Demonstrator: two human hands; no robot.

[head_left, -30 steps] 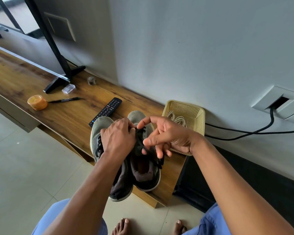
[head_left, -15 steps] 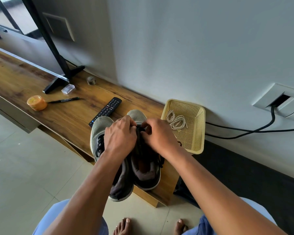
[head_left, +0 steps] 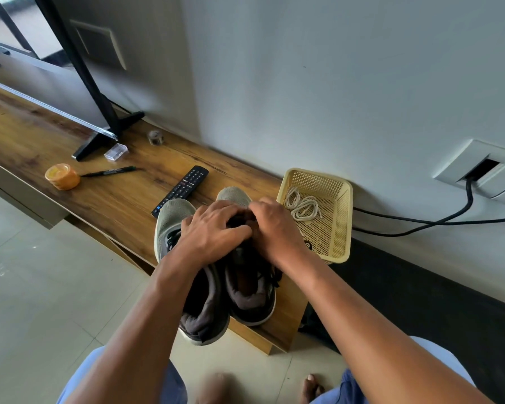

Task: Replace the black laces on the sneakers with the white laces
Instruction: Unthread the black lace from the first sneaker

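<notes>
Black laces pinched by both hands on sneakers.

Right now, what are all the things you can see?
sneakers: 2, grey, shelf's near end
black laces: on sneakers
basket: 1, yellow, right of sneakers
white laces: in basket
remote: 1, black, behind sneakers
pen: 1, black, shelf
tub: 1, orange, beside pen
shelf: 1, brown wood
cable: 1, black, along the wall
left hand: on sneakers
right hand: on right sneaker

Grey sneakers keep black laces; white laces lie coiled.
</notes>
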